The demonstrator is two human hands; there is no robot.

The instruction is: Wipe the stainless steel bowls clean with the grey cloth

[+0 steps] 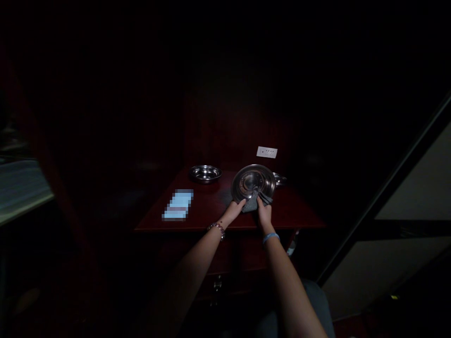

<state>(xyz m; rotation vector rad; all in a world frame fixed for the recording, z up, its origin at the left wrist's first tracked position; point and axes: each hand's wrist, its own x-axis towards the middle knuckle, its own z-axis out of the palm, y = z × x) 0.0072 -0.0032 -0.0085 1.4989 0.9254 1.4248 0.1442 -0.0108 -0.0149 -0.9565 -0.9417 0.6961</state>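
A shiny round metal dish [252,180], shallow with a wide rim, is held up and tilted above the front of a dark red table [204,216]. My left hand [234,210] is closed on its lower left rim, the thumb lying over the edge. At the lower right rim, my right hand [264,213] pinches a bunched grey cloth [251,204] against the dish. The cloth hangs between both hands. Most of my fingers are hidden behind the dish and cloth.
Another metal dish [206,174] stands at the table's back left. Part of further metalware [280,179] shows behind the held dish. A bright pixelated rectangle [178,205] lies at the left. On the back wall is a white socket panel [267,152]. The surroundings are very dark.
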